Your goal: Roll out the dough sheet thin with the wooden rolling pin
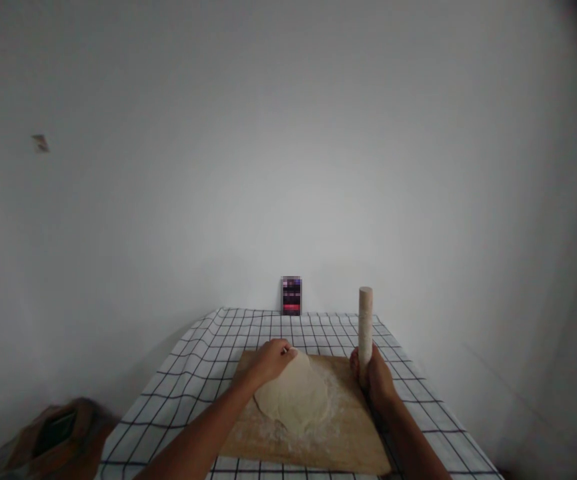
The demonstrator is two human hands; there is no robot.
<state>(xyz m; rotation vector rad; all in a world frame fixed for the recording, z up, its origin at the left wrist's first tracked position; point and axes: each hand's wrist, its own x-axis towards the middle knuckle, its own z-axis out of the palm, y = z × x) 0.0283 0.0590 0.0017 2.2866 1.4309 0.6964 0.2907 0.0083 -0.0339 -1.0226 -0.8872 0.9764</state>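
A flat, rounded sheet of pale dough lies on a floured wooden board. My left hand is at the far left edge of the dough, its fingers pinched on that edge. In my right hand, beside the board's right edge, a wooden rolling pin is gripped by its lower end. The pin points upward, apart from the dough. Loose flour is scattered on the board around the dough, mostly to the right and at the near side.
Under the board is a table with a white, black-checked cloth. A phone-like dark device stands at the far edge against the white wall. A brown box-like thing is low on the left.
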